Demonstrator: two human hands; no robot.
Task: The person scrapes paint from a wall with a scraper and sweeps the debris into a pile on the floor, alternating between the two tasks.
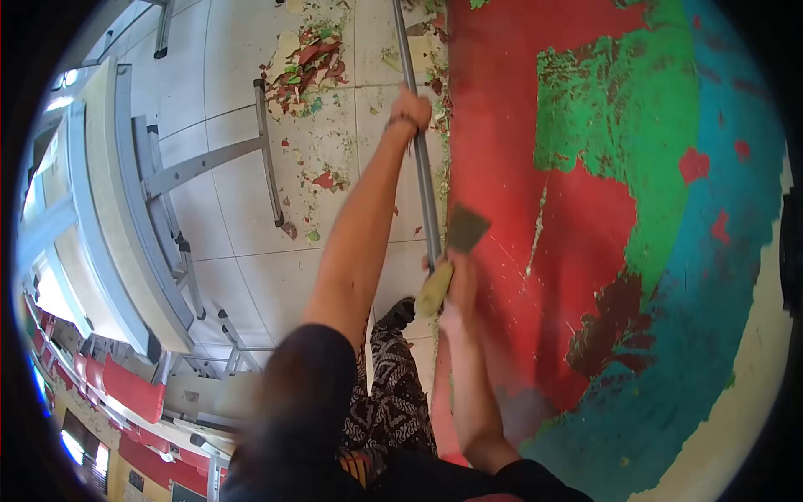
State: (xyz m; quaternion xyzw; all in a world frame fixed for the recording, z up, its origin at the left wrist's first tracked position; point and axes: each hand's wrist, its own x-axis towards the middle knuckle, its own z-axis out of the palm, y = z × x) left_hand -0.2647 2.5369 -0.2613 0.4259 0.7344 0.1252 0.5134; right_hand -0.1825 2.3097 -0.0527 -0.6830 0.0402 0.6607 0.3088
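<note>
A long grey pole (425, 186) runs down along the foot of the wall. My left hand (410, 110), arm stretched far forward, is closed around its upper part. Closer to my body, my right hand (460, 289) grips a scraper (434, 290) with a yellowish handle and a flat, dark metal blade. The blade points up and right, in front of the red paint; whether it touches the wall I cannot tell. The pole's near end lies right beside my right hand, and some of those fingers seem to rest on it, though the scraper handle partly hides them.
Patchy red, green and blue paint covers the wall (585, 276) at right. Paint flakes (308, 69) lie heaped and scattered on the tiled floor (276, 289). Tables with metal legs (205, 166) stand at left, with red chairs (134, 389) beyond. My shoe (395, 315) is below the pole.
</note>
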